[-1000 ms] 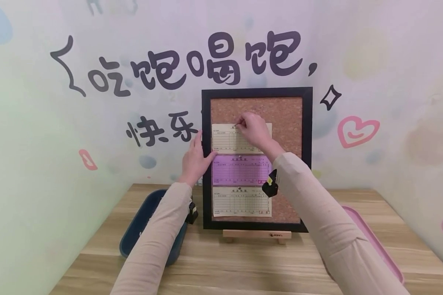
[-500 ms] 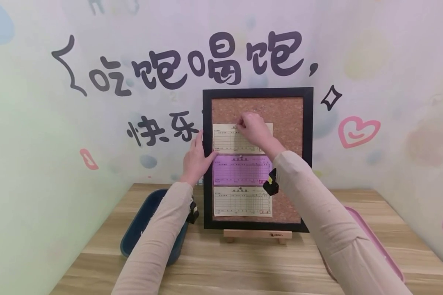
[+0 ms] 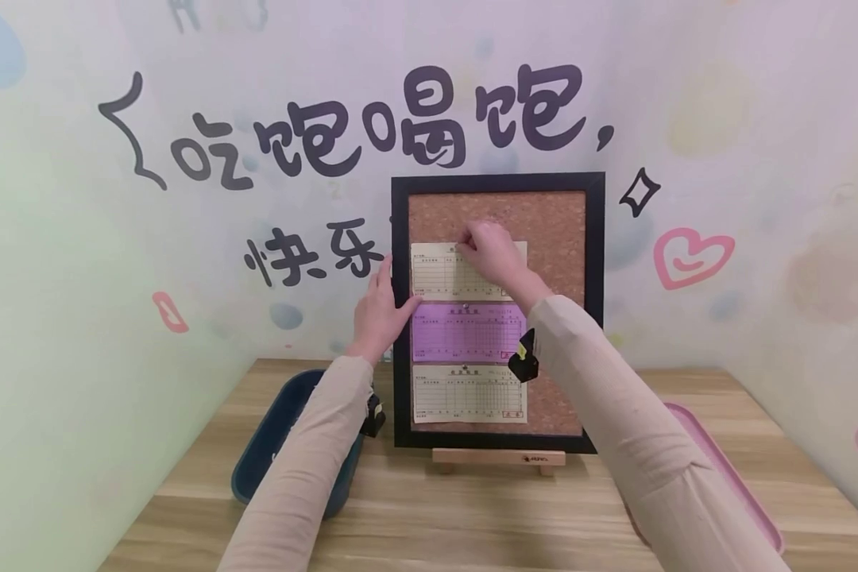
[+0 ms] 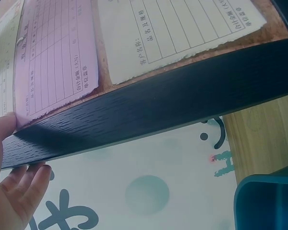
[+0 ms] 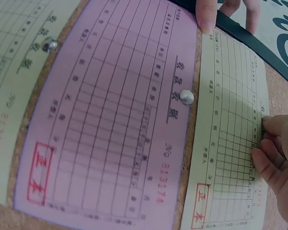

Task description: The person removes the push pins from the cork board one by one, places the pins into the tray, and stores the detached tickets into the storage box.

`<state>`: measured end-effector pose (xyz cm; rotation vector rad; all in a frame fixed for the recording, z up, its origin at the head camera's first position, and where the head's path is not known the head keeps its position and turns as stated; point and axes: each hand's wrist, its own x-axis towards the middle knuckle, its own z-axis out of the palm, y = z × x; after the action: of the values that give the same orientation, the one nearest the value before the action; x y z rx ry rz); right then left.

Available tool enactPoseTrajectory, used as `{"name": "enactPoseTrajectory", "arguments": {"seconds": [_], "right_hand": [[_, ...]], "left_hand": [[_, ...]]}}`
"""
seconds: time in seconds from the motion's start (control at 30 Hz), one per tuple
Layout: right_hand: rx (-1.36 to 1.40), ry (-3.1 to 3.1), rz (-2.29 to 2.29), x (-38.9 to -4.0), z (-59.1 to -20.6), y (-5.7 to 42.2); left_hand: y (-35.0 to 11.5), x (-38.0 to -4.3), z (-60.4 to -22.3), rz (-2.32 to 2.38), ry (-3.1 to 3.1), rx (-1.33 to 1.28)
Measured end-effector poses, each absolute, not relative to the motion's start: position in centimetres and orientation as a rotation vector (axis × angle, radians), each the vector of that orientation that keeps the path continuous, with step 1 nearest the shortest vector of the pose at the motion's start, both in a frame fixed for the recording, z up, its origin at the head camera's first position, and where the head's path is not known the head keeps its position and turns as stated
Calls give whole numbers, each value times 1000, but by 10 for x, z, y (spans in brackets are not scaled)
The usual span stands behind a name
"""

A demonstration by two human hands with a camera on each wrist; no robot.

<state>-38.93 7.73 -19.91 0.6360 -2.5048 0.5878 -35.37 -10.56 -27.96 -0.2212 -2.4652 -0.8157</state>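
Observation:
A cork board [image 3: 558, 214] in a black frame stands upright, bearing three receipt slips in a column. My left hand [image 3: 379, 318] grips the frame's left side, thumb in front and fingers behind. At the top middle of the upper cream slip [image 3: 432, 274], my right hand [image 3: 495, 254] pinches what looks like a pushpin, mostly hidden by the fingertips. Below are a purple slip [image 3: 465, 338] and another cream slip [image 3: 468, 397]. A silver pushpin [image 5: 186, 97] fixes the purple one, and a second silver pushpin [image 5: 49, 45] fixes the lowest.
A small wooden easel [image 3: 496, 457] supports the board on the wood-grain table [image 3: 436, 524]. Left of it, a dark blue tray [image 3: 246, 445] lies partly under my left sleeve. A pink tray [image 3: 729, 469] is on the right, partly behind my right sleeve. A wall with lettering rises behind.
Both hands keep the same place on the board. The whole view shifts only slightly.

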Motion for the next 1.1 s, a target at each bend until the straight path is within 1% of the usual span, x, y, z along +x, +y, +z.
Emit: {"name": "enactPoseTrajectory", "arguments": {"seconds": [0.2,0.6,0.87,1.1], "right_hand": [[614,-2467,672,-388,-204,75],[520,-2566,618,-384,-201,69],[553,-2591,567,-384,-199,72],[632,-2582,693,-384,-200,78]], "left_hand": [[-106,-353,-280,-826,-2460,-215],[-106,-352,-282,-820,-2458,-224],[-105,-353,-282,-824,-2464,-226],[-106,-354,-281,-826,-2459,-223]]}}
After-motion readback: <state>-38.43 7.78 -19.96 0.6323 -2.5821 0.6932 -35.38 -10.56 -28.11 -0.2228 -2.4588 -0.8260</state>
